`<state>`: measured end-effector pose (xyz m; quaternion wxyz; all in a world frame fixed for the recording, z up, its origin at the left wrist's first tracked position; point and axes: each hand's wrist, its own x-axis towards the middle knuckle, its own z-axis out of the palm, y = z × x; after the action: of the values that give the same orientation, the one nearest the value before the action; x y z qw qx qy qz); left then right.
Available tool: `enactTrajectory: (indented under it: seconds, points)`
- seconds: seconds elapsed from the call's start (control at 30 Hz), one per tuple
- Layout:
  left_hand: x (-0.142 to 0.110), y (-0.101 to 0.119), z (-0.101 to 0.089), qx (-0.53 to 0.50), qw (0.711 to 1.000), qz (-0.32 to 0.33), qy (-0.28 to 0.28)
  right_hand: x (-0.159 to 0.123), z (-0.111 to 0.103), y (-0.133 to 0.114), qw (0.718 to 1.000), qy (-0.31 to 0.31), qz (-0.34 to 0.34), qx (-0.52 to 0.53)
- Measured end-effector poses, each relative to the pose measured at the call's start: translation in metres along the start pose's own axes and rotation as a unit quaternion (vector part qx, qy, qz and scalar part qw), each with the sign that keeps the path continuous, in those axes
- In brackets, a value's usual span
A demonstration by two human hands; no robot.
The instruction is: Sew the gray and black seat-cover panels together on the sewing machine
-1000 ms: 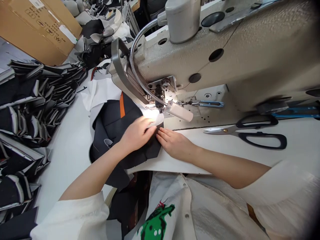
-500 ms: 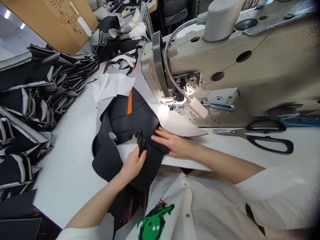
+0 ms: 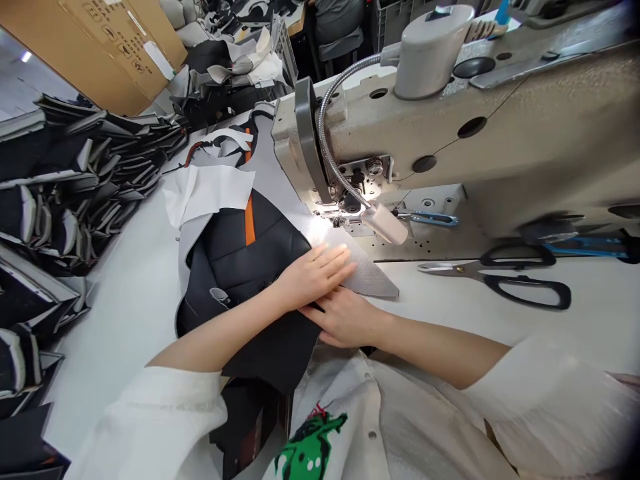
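Observation:
A black padded fabric cover (image 3: 240, 250) with an orange strip and grey backing lies beside the sewing machine (image 3: 295, 140). My left hand (image 3: 315, 275) presses down on the cover's right edge and the grey backing, fingers stretched out, just in front of the lit needle area. Partly beneath it, my right hand (image 3: 353, 317) grips the cover's near right edge between thumb and fingers; some of its fingertips are hidden. A grey pointed flap (image 3: 373, 277) of the backing sticks out to the right of both hands.
Black-handled scissors (image 3: 493, 273) lie right of my hands. Blue thread snips (image 3: 430, 218) rest on the machine bed, under a lamp (image 3: 385, 223). Stacked dark padded pieces (image 3: 95, 180) line the left side. A cardboard box (image 3: 100, 53) stands at the back left.
My left hand has let go of the black flap and moved right, onto the seam edge over my right hand. The flap has dropped flat, covering the white patch. My right hand has shifted slightly nearer.

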<state>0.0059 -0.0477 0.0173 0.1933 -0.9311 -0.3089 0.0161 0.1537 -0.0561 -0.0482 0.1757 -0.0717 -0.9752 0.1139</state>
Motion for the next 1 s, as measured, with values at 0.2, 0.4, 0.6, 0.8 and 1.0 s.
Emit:
enactTrajectory:
  seconds: [0.2,0.4,0.6,0.8,1.0]
  points:
    - [0.019,-0.019,0.008,-0.119,0.989,0.060,-0.058,-0.004,0.003,-0.011,0.999,0.001,0.013,-0.052]
    - [0.029,0.005,0.018,-0.067,0.997,0.035,0.015,-0.004,0.002,-0.019,0.996,-0.003,0.012,-0.094]
    - [0.011,0.000,0.021,-0.133,0.991,-0.024,0.002,-0.006,0.003,-0.018,0.993,0.015,0.010,-0.115]
    - [-0.028,-0.013,0.011,-0.114,0.991,-0.066,0.000,-0.008,0.004,-0.019,0.986,0.062,-0.022,-0.153]
    - [-0.017,0.014,0.011,-0.058,0.986,-0.104,-0.113,-0.009,-0.001,-0.020,0.988,0.047,0.000,-0.145]
